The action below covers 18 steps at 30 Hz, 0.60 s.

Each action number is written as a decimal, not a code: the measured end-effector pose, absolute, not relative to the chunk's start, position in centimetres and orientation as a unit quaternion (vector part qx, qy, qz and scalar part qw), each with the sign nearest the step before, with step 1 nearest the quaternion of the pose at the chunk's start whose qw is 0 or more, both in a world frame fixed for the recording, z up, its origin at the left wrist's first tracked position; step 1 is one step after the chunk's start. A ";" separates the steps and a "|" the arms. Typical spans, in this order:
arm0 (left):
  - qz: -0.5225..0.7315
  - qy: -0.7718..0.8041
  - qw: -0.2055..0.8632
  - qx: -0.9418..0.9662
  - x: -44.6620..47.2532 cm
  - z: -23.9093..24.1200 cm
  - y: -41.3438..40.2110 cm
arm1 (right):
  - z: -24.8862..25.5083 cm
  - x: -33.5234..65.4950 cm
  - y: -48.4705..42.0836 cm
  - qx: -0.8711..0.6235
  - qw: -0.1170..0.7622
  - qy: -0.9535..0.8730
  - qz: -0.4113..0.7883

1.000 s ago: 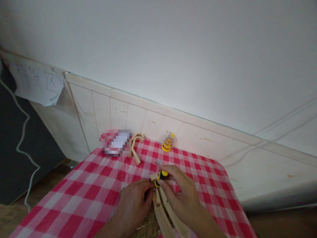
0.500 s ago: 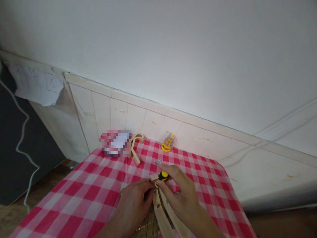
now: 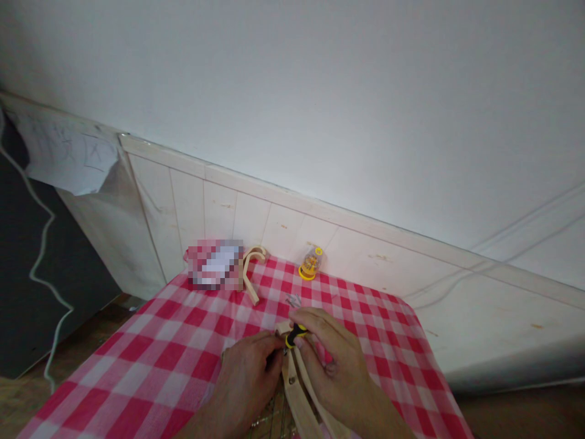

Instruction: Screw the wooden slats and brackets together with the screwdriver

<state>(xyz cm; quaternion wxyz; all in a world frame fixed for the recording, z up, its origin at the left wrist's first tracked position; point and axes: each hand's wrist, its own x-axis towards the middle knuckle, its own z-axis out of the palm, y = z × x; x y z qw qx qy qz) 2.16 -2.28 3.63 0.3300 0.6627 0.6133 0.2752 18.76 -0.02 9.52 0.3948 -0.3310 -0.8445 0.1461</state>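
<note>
Likely midway: right hand grips screwdriver; left hand curled, hold unclear; screws, hook loose toward far bench edge.

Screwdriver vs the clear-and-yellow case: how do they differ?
Hold: the screwdriver is in the right hand; the case sits untouched.
Colour: the screwdriver shows black and yellow; the case, clear and yellow.
Place: the screwdriver is at the wooden strips; the case, near the tablecloth's far edge.
Shared: yellow parts.
</note>
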 end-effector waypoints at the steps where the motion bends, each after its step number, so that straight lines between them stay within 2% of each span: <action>1: 0.275 0.614 0.330 0.663 2.1 3.6 -2.3 | 9.5 18.8 0.0 -0.334 0.396 -0.843 0.143; 18: 0.271 0.615 0.330 0.663 2.1 3.8 -2.4 | 9.3 18.8 0.2 -0.353 0.399 -0.832 0.157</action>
